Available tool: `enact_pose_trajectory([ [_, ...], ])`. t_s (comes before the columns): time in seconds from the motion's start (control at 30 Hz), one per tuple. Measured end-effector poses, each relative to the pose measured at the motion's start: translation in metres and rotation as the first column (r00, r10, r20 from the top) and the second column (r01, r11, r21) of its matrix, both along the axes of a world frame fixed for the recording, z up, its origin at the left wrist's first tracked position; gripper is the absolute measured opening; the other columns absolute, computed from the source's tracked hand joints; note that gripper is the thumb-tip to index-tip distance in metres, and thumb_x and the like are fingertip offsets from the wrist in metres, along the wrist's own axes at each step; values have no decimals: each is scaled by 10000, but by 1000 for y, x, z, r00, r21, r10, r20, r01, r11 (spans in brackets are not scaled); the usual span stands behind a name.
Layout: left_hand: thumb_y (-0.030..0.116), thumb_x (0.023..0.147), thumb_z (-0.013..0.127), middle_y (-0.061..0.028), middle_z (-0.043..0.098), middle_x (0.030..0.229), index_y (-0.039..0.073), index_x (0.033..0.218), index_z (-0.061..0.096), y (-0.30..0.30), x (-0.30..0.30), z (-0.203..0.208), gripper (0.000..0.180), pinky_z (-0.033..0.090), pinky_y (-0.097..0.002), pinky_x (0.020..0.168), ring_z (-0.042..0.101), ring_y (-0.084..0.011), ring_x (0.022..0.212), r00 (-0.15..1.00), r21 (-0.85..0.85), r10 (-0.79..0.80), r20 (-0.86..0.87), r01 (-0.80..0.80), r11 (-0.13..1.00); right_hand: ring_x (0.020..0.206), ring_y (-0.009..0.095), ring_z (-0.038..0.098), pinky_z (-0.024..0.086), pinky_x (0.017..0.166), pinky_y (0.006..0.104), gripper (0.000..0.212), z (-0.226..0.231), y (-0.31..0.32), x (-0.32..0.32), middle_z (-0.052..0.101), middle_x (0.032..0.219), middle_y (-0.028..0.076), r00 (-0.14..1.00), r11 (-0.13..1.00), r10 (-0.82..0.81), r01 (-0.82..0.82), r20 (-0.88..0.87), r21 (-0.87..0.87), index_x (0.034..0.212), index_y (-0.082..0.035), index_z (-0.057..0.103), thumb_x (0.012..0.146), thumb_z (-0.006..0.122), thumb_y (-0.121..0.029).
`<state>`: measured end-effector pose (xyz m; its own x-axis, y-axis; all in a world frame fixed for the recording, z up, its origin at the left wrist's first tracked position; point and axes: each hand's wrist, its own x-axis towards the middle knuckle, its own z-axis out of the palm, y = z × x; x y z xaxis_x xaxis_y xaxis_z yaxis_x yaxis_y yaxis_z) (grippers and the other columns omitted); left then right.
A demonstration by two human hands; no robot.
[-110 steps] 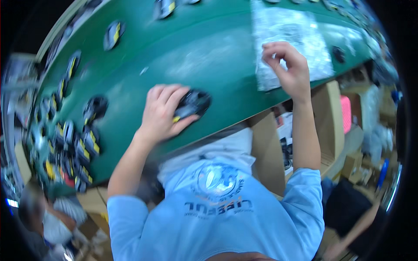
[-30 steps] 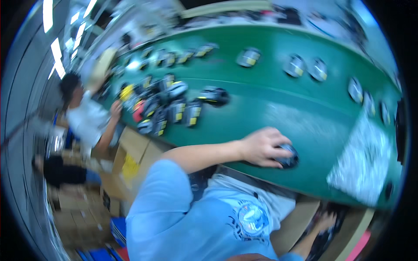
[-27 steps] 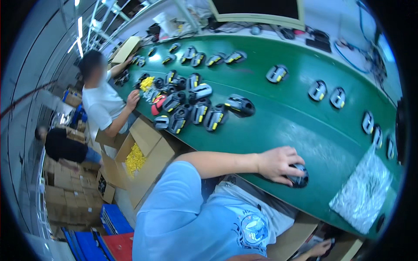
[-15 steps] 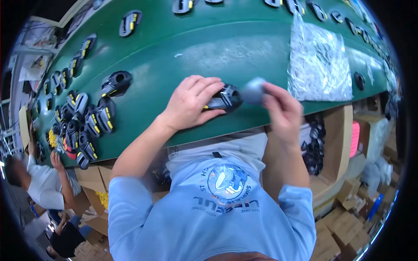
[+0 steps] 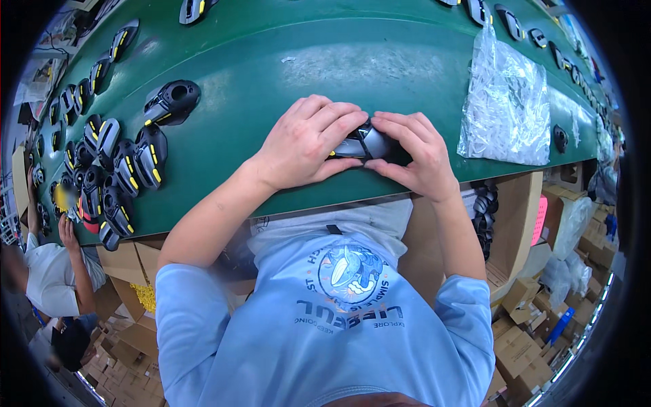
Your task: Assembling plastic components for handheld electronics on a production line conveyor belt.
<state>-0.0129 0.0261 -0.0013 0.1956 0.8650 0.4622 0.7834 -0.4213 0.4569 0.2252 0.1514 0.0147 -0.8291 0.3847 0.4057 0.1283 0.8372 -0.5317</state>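
Tabletop (image 5: 380, 68), left hand (image 5: 305, 142), right hand (image 5: 418, 154), both cupping casing (image 5: 375, 144)

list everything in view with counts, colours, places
held device: 1, grey-black, near table edge
other devices: many, grey-black with yellow, table left and far side
clear bag: 1, transparent, table right
small part: 1, black, right of bag
open box: 1, brown, right, below tabletop
perforated item: 1, pink, right
cartons: many, brown, floor both sides
co-worker: at least 1, white top, left
table: 1, green, under devices
shirt: 1, light blue, bottom
left fingers: several, bare, on held device
right fingers: several, bare, on held device
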Motion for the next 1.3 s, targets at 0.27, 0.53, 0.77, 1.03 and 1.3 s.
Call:
enact_pose_trajectory([
  [0.27,297,763,951,-106,703,1350,77,1405,638,1,-1,-1,747,570,-466,959,660,-354,1110,1000,-13,-17,16,17,1000,1040,290,704,548,924,384,697,0,10,2,789,1295,110,1000,997,-10,8,-23,-82,1276,-37,767,698,999,-350],
  [0.53,300,773,951,-121,702,1352,70,1424,623,0,-4,-2,764,568,-465,959,660,-362,1107,1000,0,-6,22,6,1000,1057,258,713,529,897,373,636,0,18,-1,793,1299,63,990,997,79,-76,115,-27,1282,-65,758,773,945,-398],
  [0.77,308,789,946,-133,711,1336,59,1417,618,3,-3,1,751,562,-468,957,666,-368,1103,999,14,-53,13,53,999,963,279,665,500,878,384,601,-8,17,8,791,1300,49,996,996,69,-72,58,59,1332,-104,743,844,890,-423],
  [1.03,259,866,917,-153,734,1114,22,1262,675,10,0,18,521,550,-448,827,668,-322,903,997,131,-55,50,48,990,889,251,569,488,858,395,642,-14,12,12,796,1172,8,995,996,-14,5,102,84,1404,-184,754,853,870,-492],
  [1.3,332,1135,662,14,632,647,12,702,697,60,78,40,540,378,-278,492,489,-24,590,545,-208,81,835,176,962,892,306,584,460,829,442,496,-35,24,10,638,852,85,999,993,42,-40,-18,108,1170,-148,790,866,863,-532],
])
